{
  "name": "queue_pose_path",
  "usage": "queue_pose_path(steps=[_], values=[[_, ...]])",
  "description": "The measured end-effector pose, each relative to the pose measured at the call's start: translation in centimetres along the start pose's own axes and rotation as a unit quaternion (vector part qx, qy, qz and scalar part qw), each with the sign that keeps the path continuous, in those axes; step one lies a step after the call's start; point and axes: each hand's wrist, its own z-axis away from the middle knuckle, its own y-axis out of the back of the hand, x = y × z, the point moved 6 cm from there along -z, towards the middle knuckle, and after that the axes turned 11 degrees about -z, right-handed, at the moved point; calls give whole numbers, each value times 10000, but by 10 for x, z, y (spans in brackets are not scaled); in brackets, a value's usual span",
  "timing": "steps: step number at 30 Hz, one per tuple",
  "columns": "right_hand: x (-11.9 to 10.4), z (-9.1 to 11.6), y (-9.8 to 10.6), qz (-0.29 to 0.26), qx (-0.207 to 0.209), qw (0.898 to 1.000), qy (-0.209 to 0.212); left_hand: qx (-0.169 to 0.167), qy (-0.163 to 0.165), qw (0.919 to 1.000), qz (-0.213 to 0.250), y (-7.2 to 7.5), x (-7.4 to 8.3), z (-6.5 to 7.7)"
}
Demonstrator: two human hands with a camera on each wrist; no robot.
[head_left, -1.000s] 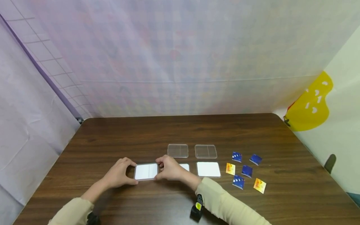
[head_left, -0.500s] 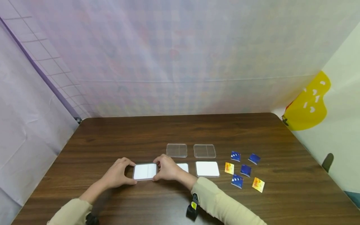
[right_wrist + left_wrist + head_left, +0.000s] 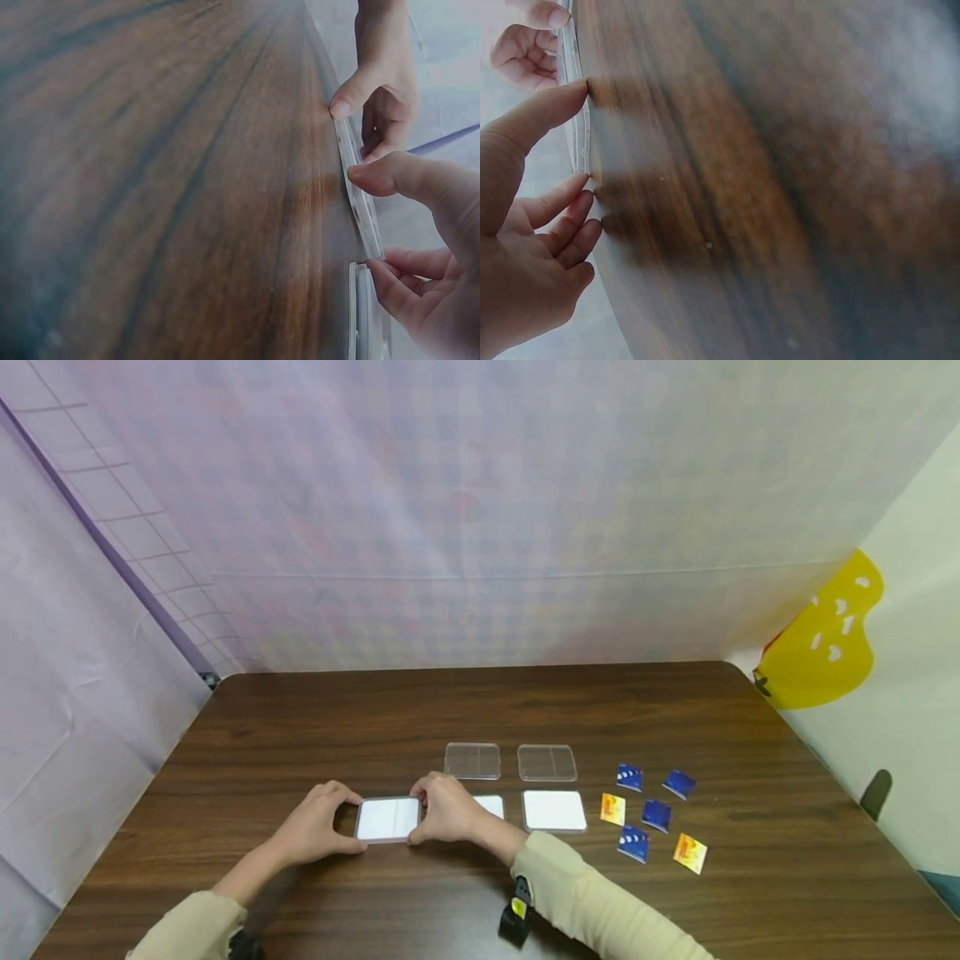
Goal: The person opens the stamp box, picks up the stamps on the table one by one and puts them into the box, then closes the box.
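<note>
A flat clear plastic case [image 3: 388, 820] with a white insert lies on the table between my two hands. My left hand [image 3: 315, 823] grips its left end, thumb at the near corner and fingers at the far one. At the right end, my right hand [image 3: 452, 810] holds the case the same way. The left wrist view shows the case edge [image 3: 571, 64] thin and side-on, with the left thumb touching it. In the right wrist view a second case [image 3: 358, 315] stands right beside the held one. My right hand partly covers that white-filled case [image 3: 491, 806] in the head view.
Farther right sits another case with a white insert [image 3: 553, 811]. Two clear lids [image 3: 472, 762] [image 3: 547, 763] lie behind the row. Several small blue packets [image 3: 657, 815] and two yellow-orange packets [image 3: 612, 809] are scattered on the right of the brown wooden table [image 3: 337, 718].
</note>
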Motion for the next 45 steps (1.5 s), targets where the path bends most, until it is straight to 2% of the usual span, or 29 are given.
queue_pose_path(steps=[13,20,27,45], values=[[-4,-1,2,186,-60,9997,127,-42,39,10000,47,-2,-1,1],[-3,-1,3,95,-143,9998,-54,-119,114,9997,151,-5,-2,1],[-2,-3,3,-30,-178,9998,-3,-134,167,9996,157,-7,-2,1],[-4,-4,3,193,-270,9994,-28,-117,181,9996,190,-5,-2,0]])
